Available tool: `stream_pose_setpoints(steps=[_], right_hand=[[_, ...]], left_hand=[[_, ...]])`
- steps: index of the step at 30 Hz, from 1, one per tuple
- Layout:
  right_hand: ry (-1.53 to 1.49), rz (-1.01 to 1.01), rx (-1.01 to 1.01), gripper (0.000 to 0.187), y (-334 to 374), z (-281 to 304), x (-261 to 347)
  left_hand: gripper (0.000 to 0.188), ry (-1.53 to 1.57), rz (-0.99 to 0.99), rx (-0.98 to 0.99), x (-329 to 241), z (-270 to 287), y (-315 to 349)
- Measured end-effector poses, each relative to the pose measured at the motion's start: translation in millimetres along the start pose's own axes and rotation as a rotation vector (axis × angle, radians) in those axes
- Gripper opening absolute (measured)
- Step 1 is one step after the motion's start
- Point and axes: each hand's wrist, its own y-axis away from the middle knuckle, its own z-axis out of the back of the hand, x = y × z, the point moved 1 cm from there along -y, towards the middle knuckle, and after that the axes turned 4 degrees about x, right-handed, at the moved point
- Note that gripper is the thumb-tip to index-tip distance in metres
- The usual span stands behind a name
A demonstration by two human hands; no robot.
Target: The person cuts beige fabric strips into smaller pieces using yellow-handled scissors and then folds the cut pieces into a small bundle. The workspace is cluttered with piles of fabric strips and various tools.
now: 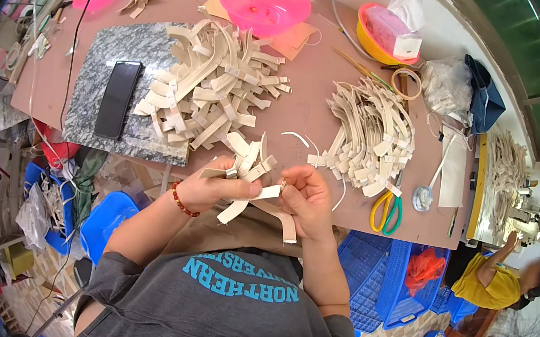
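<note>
Several cream-coloured straps [248, 154] fan out from my left hand [216, 189], whose fingers are closed round them in front of my chest. Beside it, my right hand [308, 202] pinches at the end of one of these straps; its fingertips partly cover that spot. Other strap ends hang down below both hands. A large heap of similar straps [216, 86] lies just beyond my left hand, partly on a grey speckled stone slab [100, 57]. To the right, a second pile of straps [369, 137] is laid more in line. Thin cut-off strips [296, 138] lie between the piles.
On the slab rests a black phone [118, 99]. Scissors with yellow and green handles [387, 212] lie at the table's right front edge, near a tape roll [406, 84]. Pink basins [264, 5] stand at the back. Blue crates [398, 281] are below; a person in yellow [490, 281] works at right.
</note>
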Motion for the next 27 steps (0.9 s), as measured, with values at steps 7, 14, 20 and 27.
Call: stream_pose_setpoints(steps=[7,14,20,27], right_hand=[[-0.115,-0.068,0.035,0.016,-1,-1,2],[-0.095,-0.121,0.010,0.017,0,6,-8],[0.290,0.135,-0.048,0.021,4,-7,-9],[0.396,0.152,-0.071,0.023,3,-9,-4]], left_hand=[[0.016,0.100,0.004,-0.026,6,2,-3],[0.016,0.081,-0.032,-0.069,7,-1,-3],[0.014,-0.057,0.016,-0.181,3,-11,-2],[0.015,0.153,-0.074,-0.199,4,-19,-2]])
